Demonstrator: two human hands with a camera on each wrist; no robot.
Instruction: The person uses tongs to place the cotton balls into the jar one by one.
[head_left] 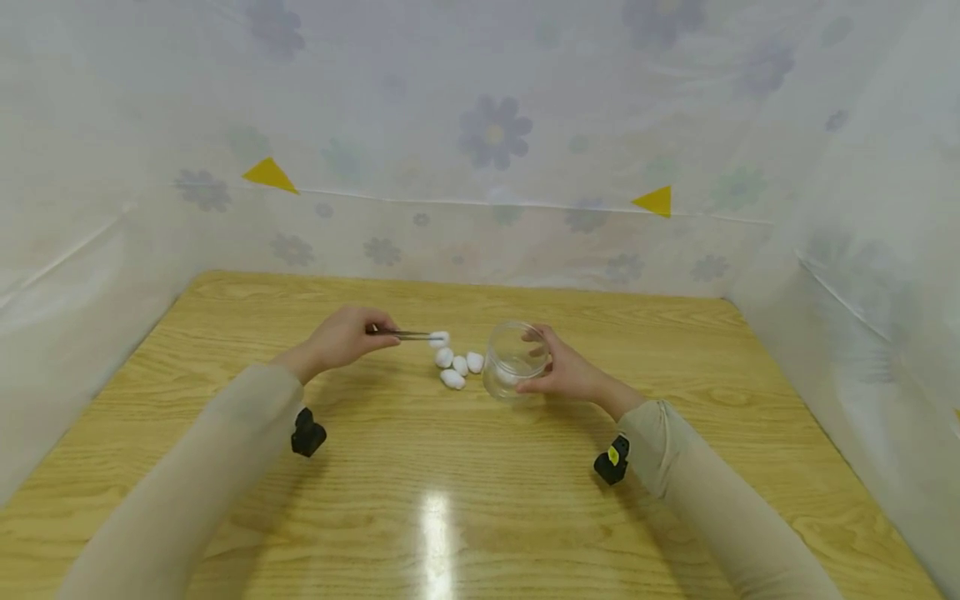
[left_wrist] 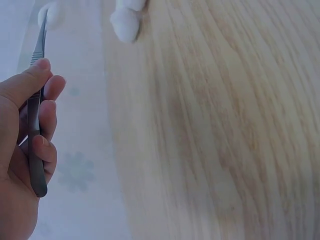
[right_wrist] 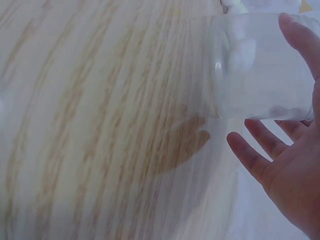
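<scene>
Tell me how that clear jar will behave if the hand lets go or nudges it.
The clear jar looks tilted in the right hand, so it could tip or roll on the smooth, glossy table. It looks nearly empty, with perhaps one cotton ball inside, so probably light. Its slick wall may slip from relaxed fingers.

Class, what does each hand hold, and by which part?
Left hand pinches tweezers mid-shaft; their tips grip a cotton ball. Right hand holds the jar by its side.

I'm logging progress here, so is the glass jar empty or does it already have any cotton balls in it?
Not empty: the glass jar shows white cotton inside; count unclear.
</scene>
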